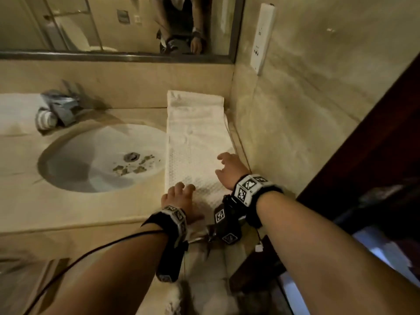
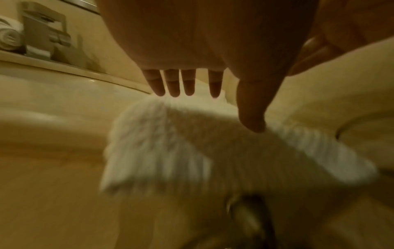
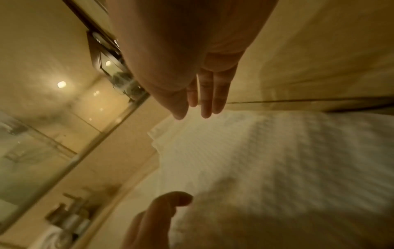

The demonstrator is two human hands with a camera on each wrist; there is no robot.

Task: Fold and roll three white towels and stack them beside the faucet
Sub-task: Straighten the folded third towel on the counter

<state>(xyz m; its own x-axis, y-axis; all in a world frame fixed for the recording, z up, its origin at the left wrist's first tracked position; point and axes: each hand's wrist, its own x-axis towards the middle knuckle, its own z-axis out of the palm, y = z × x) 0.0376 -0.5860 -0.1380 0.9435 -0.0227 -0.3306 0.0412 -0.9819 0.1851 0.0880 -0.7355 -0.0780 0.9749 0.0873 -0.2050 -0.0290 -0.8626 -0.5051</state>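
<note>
Your left hand (image 1: 179, 198) and right hand (image 1: 229, 170) hover, fingers loosely spread, gripping nothing, over the long folded white towel (image 1: 195, 142) on the beige stone bench (image 1: 79, 208).

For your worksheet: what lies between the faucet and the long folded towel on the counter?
Only bare counter separates the faucet from the folded towel, shown in the head view.

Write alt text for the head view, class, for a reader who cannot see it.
A folded white towel lies as a long strip on a beige bathroom counter right of the sink, with the left hand and right hand open over its near end. A rolled towel sits beside the faucet, below a mirror.
</note>
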